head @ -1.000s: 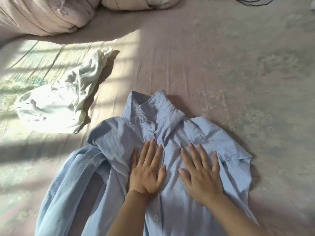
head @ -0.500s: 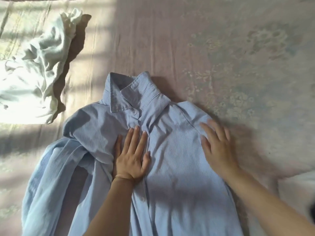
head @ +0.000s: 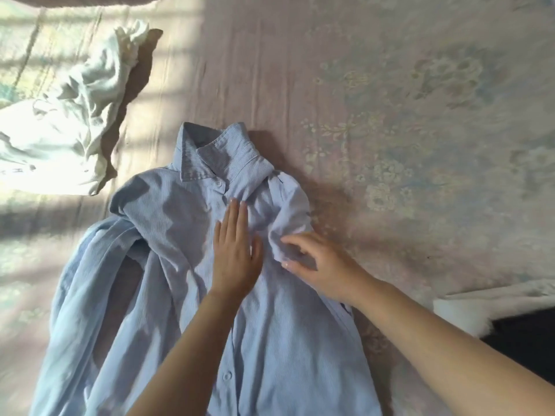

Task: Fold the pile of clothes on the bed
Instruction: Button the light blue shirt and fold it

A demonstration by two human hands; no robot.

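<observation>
Left hand (head: 235, 253) flat, fingers straight, pressing blue shirt (head: 180, 241) mid-bed (head: 390, 85). Right hand (head: 318, 265) pinches its bunched shoulder fabric. Crumpled white garment (head: 69, 127) lies apart, toward bed's far-left edge.

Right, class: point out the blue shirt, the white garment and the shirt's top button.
blue shirt (head: 177, 223), head view, chest panel.
white garment (head: 60, 136), head view, crumpled middle.
top button (head: 219, 184), head view, button face.

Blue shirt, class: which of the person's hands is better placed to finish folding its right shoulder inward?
The right hand: it already grips the bunched shoulder fabric of the blue shirt. The left hand lies flat on the placket, pinning it.
</observation>
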